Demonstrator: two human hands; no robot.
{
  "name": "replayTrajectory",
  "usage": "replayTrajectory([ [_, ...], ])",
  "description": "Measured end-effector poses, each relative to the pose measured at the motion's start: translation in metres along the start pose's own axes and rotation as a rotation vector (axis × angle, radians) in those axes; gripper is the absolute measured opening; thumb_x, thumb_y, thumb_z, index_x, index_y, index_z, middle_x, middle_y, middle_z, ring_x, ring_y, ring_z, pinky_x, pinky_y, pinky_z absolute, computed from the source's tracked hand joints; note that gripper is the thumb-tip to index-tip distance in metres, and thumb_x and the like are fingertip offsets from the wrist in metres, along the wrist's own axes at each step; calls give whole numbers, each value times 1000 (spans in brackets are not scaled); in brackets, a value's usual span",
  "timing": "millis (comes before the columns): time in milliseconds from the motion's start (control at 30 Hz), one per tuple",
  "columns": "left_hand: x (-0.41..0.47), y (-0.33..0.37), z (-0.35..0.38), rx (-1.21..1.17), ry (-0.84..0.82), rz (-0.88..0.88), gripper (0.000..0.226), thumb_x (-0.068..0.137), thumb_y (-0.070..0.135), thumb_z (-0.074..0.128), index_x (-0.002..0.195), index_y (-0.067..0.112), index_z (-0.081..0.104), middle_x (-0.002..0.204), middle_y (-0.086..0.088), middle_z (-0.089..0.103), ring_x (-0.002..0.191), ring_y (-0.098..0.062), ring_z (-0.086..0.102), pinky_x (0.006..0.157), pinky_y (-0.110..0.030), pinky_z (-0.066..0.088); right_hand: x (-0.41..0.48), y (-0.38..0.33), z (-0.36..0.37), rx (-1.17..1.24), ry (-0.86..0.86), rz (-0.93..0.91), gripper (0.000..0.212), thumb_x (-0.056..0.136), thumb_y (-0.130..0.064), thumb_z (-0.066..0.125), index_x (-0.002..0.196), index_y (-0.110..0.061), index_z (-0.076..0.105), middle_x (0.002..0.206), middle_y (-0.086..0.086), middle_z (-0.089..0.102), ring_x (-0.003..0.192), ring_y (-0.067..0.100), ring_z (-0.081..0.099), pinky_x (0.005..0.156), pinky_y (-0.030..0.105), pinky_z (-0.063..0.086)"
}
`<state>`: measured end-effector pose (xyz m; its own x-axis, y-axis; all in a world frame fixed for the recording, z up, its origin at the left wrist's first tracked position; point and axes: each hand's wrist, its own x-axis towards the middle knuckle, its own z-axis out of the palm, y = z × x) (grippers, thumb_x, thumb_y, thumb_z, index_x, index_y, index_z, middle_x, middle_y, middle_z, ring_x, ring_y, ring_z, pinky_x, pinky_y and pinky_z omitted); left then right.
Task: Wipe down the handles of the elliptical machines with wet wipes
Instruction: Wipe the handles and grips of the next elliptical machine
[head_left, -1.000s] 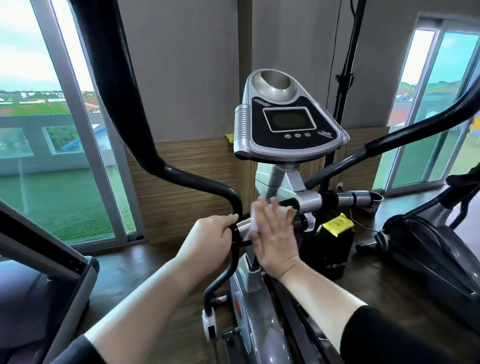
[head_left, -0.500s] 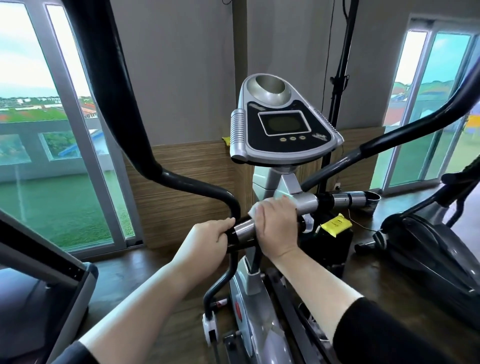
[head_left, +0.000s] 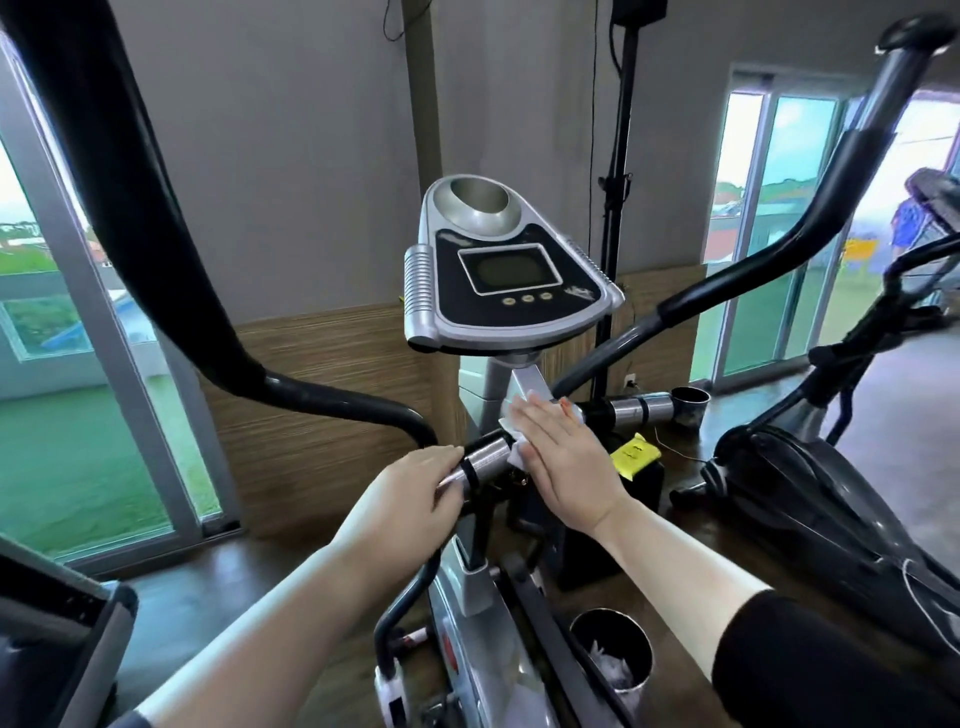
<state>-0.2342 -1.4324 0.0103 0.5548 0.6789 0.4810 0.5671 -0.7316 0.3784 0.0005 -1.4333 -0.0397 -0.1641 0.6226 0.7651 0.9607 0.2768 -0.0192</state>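
Dark polished wooden flooring (head_left: 270, 566) runs through a gym room with a plain grey wall (head_left: 291, 156) and a band of wood-grain panelling (head_left: 332, 395) along its lower part. Tall sliding glass doors with grey frames stand on the left (head_left: 78, 415) and on the right (head_left: 769, 234), and green lawn shows through both.

At the centre stands a silver and black elliptical machine, with its console (head_left: 509, 270) carrying a small grey screen, three round buttons and a bowl-shaped silver recess (head_left: 478, 200) at the top. Two long black swing arms curve up on either side, one on the left (head_left: 130, 182) and one on the right (head_left: 779, 244). Below the console runs a short horizontal handlebar (head_left: 485, 457) of silver metal with black bands.

The left hand (head_left: 410, 499) curls round the left end of that handlebar. The right hand (head_left: 566, 457) lies flat with straight fingers just beside it, pressing a white wet wipe (head_left: 514, 441) against the middle of the bar. The wipe's edges show at the fingertips and beneath the palm.

On the floor to the right of the machine's frame sits a round black bin (head_left: 610, 621), holding crumpled white wipes. A yellow packet (head_left: 635, 454) lies on a black box behind the right hand. A second dark elliptical machine (head_left: 810, 493) stands on the right, and a black stand pole (head_left: 618, 208) rises against the wall
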Motion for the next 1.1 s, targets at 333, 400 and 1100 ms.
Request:
replayTrajectory([
  [333,37,18,15,12,-65,-60,28,96,18,46,114,8,65,115,-3,66,109,-20,57,92,-28,42,20,12,-11,-110,-10,473,59,98,-31,18,119,-2,65,123,12,65,132,26,47,119,35,3],
  [400,43,20,19,-10,-60,-56,26,95,16,45,109,7,66,109,-4,67,105,-22,59,91,-32,44,12,0,-7,-90,-60,274,52,101,-27,23,128,-1,59,132,12,60,134,26,45,119,40,17],
  [1100,104,37,53,-182,83,-53,33,98,18,43,128,19,55,123,-3,59,106,-20,55,84,-23,36,8,31,-17,139,-26,362,54,101,-37,21,119,-11,65,114,9,67,110,25,55,108,34,27],
])
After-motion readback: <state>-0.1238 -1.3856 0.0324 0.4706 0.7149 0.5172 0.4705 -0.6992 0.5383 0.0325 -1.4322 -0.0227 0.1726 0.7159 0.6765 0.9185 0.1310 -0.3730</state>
